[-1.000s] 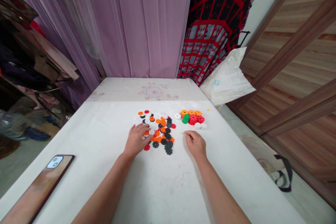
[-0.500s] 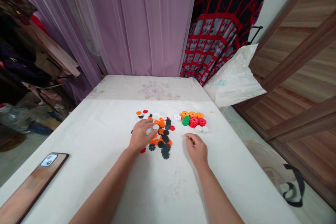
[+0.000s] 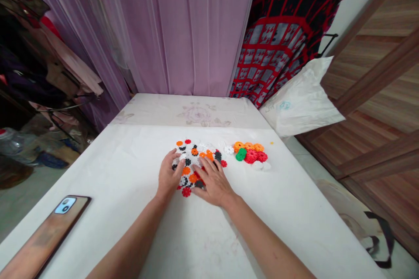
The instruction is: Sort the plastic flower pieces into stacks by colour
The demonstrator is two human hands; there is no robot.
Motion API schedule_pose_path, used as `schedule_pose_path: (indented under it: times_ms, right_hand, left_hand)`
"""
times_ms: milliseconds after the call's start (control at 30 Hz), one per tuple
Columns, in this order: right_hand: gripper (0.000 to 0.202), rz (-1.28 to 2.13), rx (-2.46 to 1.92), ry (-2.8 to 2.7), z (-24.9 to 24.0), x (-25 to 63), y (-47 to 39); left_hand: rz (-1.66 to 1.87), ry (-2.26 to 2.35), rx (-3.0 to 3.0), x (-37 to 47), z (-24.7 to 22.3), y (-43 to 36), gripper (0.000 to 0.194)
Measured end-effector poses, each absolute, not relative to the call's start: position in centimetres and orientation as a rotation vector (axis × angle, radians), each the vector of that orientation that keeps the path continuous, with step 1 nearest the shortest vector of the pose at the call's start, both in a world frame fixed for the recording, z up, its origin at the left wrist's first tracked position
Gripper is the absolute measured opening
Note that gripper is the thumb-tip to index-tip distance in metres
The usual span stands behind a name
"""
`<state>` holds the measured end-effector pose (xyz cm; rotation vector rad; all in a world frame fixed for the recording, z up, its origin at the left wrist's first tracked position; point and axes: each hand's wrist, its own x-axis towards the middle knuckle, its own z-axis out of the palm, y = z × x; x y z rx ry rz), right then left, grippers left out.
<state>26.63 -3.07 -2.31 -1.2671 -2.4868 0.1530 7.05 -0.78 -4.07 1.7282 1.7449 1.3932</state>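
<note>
A loose pile of notched plastic discs, orange, red, black and white, lies on the white table. My left hand (image 3: 169, 176) rests at the pile's left side, fingers apart. Spread over the right part of the pile is my right hand (image 3: 215, 182), palm down, covering some discs. An orange disc (image 3: 186, 170) and a red disc (image 3: 186, 192) show between the two hands. To the right sit grouped discs: orange discs (image 3: 248, 146), a green disc stack (image 3: 241, 154), red discs (image 3: 251, 156) and white discs (image 3: 258, 165).
A phone (image 3: 49, 231) lies face down at the table's left edge. The white table (image 3: 131, 174) has a flower-printed far end. A white bag (image 3: 301, 100) stands against its right edge. Purple curtains (image 3: 183, 30) hang behind, and a wooden door (image 3: 379, 96) is at right.
My right hand has moved left onto the pile, its fingers opening from a closed pose. My left hand has shifted to the pile's left edge. The discs lie closer together.
</note>
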Motion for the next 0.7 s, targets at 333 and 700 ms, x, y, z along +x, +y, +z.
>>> schedule_pose_path:
  times_ms: [333,700]
  right_hand:
    - [0.061,0.126,-1.377,-2.38,-3.2,26.6,1.5]
    - [0.049,0.09,-0.876,-2.423,-2.5,25.3,-3.5]
  left_hand:
    - [1.047,1.895,2.105,9.9,-5.0,0.2,0.021]
    - [1.583,1.777,1.522,6.7,-4.0,2.6,0.027]
